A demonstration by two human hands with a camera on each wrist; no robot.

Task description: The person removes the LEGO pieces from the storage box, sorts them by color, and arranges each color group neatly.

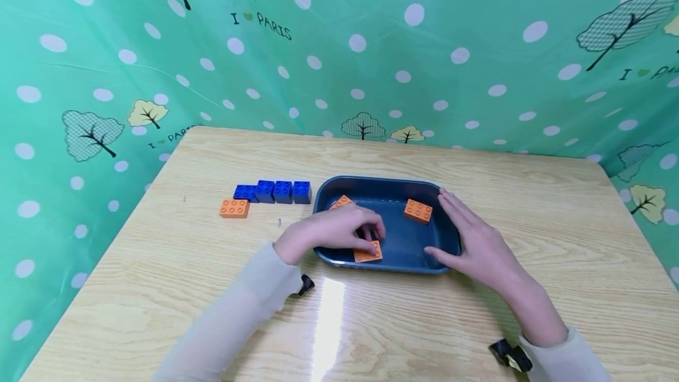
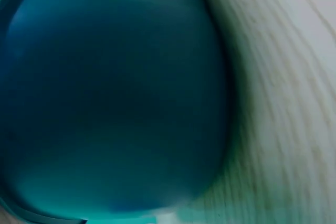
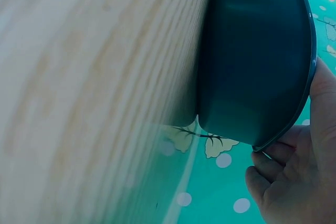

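Note:
An oblong dark blue tray (image 1: 400,180) stands mid-table with orange bricks inside it. My left hand (image 1: 336,227) reaches over its left end, fingers curled, and grips an orange brick (image 1: 362,257) at the near side between thumb and fingers. Partly hidden behind that hand lies a second orange brick (image 1: 342,201). Toward the right end sits another orange brick (image 1: 418,211). My right hand (image 1: 483,246) rests at the tray's right end, fingers straight and thumb spread over the rim. In the right wrist view this hand (image 3: 296,177) touches the rim from outside.
Left of the tray, several blue bricks (image 1: 283,192) stand in a row. An orange brick (image 1: 234,208) lies just in front of them on the wooden table (image 1: 159,287). A green patterned cloth (image 1: 329,46) hangs behind the table. The left wrist view shows mostly the tray's outer wall (image 2: 115,103).

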